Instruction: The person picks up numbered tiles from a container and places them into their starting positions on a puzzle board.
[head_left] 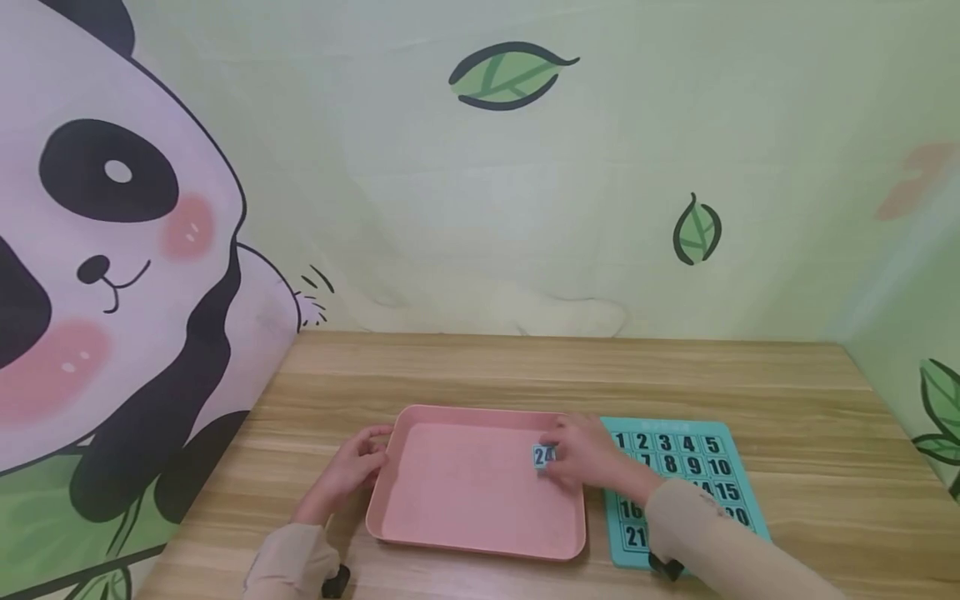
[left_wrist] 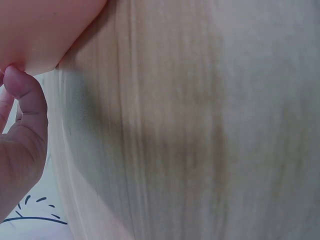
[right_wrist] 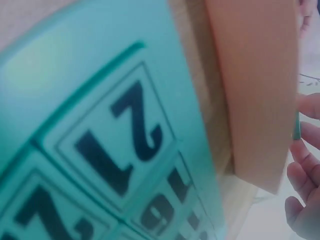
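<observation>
Between the thumb and fingers of my right hand (head_left: 588, 451) is a small number tile (head_left: 542, 457) marked 24, held over the right side of a pink tray (head_left: 472, 492). The right wrist view catches the tile (right_wrist: 297, 126) edge-on, a thin green strip at the fingertips. My left hand (head_left: 347, 467) rests against the tray's left side, and its thumb (left_wrist: 21, 82) touches the outer wall in the left wrist view. A teal number board (head_left: 622, 554) lies right of the tray, partly hidden under my right forearm.
Rows of black-numbered tiles fill the visible part of the board. The wood-grain table (head_left: 525, 367) runs back to a pale green wall cloth (head_left: 420, 208) printed with leaves and a panda (head_left: 112, 250) at the left.
</observation>
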